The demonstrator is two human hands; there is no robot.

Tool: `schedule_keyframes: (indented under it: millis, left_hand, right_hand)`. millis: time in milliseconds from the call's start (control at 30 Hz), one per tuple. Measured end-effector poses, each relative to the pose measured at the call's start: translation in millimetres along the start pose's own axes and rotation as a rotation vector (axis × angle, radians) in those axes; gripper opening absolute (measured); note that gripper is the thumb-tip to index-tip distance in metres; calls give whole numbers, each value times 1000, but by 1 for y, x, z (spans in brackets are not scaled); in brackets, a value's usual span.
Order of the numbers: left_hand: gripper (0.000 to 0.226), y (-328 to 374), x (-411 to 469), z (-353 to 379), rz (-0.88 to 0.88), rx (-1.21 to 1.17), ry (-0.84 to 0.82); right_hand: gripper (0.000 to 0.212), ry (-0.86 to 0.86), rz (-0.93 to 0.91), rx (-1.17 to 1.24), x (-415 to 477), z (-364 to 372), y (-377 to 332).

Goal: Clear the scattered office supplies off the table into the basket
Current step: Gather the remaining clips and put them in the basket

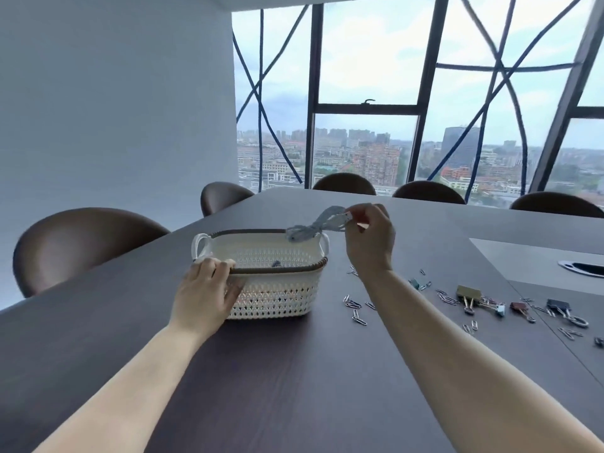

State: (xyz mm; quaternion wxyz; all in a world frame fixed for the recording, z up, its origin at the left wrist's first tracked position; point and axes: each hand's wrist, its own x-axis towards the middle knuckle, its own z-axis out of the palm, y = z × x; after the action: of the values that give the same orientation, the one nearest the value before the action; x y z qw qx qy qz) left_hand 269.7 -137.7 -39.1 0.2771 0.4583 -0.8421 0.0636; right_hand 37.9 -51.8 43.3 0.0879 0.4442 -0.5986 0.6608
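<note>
Two hands are working. Your left hand (209,289) is gripping the basket's (277,299) near rim, steadying it on the worktop (294,371). A grey cable (313,223) is drooping over the far right corner: light and floppy, probably prone to snagging. Your right hand (369,237) is pinching its plug end. Paper clips (354,308) and binder clips (469,294) are lying rightward, likely slippery, so pinch them.

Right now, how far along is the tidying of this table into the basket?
Barely started. Done: one small dark item lies in the basket. In hand: the right hand pinches a pale blue cord over the basket, while the left hand grips its near rim. Left: many paper clips and several binder clips lie scattered on the table to the right.
</note>
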Motion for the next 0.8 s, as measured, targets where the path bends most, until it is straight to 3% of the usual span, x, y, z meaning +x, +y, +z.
schedule_keyframes:
  millis: [167, 333, 433, 500, 600, 700, 800]
  left_hand:
    - [50, 1, 1, 12, 17, 4, 66]
    - [54, 15, -2, 16, -45, 17, 71]
    - [47, 51, -8, 25, 254, -16, 214]
    - [43, 80, -8, 35, 472, -131, 204]
    - [48, 128, -3, 55, 583, -200, -39]
    - [71, 161, 7, 82, 440, -193, -520]
    - [83, 184, 23, 109, 310, -82, -695]
  right_hand:
    - [25, -291, 72, -183, -37, 33, 21]
    - [35, -423, 39, -306, -45, 10, 42]
    - [33, -389, 87, -353, -40, -17, 61]
    - [33, -385, 127, -413, -37, -39, 79]
    - [39, -410, 209, -561, -36, -81, 110]
    - [57, -445, 335, -791, -39, -131, 136]
    - [88, -568, 488, -987, -46, -173, 157]
